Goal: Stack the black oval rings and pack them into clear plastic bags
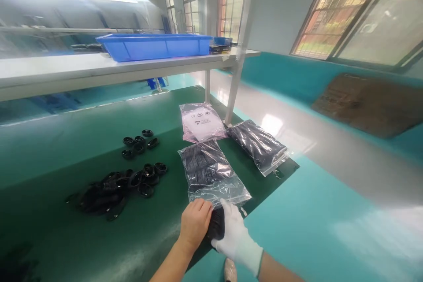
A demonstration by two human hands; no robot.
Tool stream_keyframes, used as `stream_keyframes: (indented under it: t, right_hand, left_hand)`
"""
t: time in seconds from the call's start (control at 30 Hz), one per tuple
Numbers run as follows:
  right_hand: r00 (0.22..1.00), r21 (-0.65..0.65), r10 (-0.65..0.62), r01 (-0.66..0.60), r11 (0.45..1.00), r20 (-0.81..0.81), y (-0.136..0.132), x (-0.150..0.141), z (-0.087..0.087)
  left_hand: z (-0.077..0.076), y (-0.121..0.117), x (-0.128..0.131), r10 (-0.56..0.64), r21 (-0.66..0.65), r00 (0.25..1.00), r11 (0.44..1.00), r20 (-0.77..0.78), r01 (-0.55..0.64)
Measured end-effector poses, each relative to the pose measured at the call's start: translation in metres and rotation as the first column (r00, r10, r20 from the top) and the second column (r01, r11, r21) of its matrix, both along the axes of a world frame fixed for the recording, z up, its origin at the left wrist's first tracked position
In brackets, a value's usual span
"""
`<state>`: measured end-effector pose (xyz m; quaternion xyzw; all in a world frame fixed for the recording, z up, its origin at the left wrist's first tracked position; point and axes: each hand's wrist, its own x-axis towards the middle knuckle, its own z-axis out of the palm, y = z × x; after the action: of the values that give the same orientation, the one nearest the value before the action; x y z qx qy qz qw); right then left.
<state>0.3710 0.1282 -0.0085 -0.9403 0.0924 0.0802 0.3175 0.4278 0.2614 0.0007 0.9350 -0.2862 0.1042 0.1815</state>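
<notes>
A black ribbed bundle stands at the table's near edge, between my two hands. My bare left hand is closed against its left side, fingers curled at the mouth of a clear plastic bag. My right hand, in a white glove, wraps around the right side of the bundle. Just ahead lies that clear bag, with rows of thin black pieces inside. What exactly the bundle is made of cannot be made out.
Loose black oval rings lie heaped on the green tabletop to the left. A second filled bag and a pinkish printed bag lie beyond. Behind, a blue bin sits on a raised white shelf.
</notes>
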Motion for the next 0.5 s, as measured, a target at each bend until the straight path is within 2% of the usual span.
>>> stream_keyframes:
  t: [0.07,0.17,0.3,0.33,0.4,0.5]
  right_hand:
    - [1.000,-0.042,-0.008,0.008,0.999,-0.003,-0.002,0.018,-0.006]
    - [0.991,-0.127,-0.121,0.128,0.984,0.063,-0.010,0.043,-0.013]
    - [0.951,-0.222,-0.300,0.309,0.925,0.073,-0.025,0.067,-0.018]
    - [0.943,-0.226,-0.327,0.332,0.916,0.061,-0.029,0.071,-0.019]
    - [0.933,-0.214,-0.359,0.357,0.909,0.032,-0.034,0.075,-0.021]
    - [0.939,-0.160,-0.345,0.338,0.927,-0.013,-0.040,0.076,-0.022]
  left_hand:
    - [0.002,0.000,0.002,0.019,-0.053,0.999,0.998,0.044,-0.016]
    - [0.006,-0.001,0.001,0.063,-0.071,0.995,0.996,0.075,-0.057]
    - [0.006,-0.018,-0.029,0.222,-0.017,0.969,0.975,0.105,-0.221]
    - [0.001,-0.027,-0.041,0.245,-0.018,0.964,0.969,0.104,-0.245]
    - [-0.016,-0.045,-0.062,0.225,-0.081,0.972,0.972,0.069,-0.219]
    - [-0.046,-0.070,-0.071,0.312,-0.057,0.947,0.947,-0.078,-0.317]
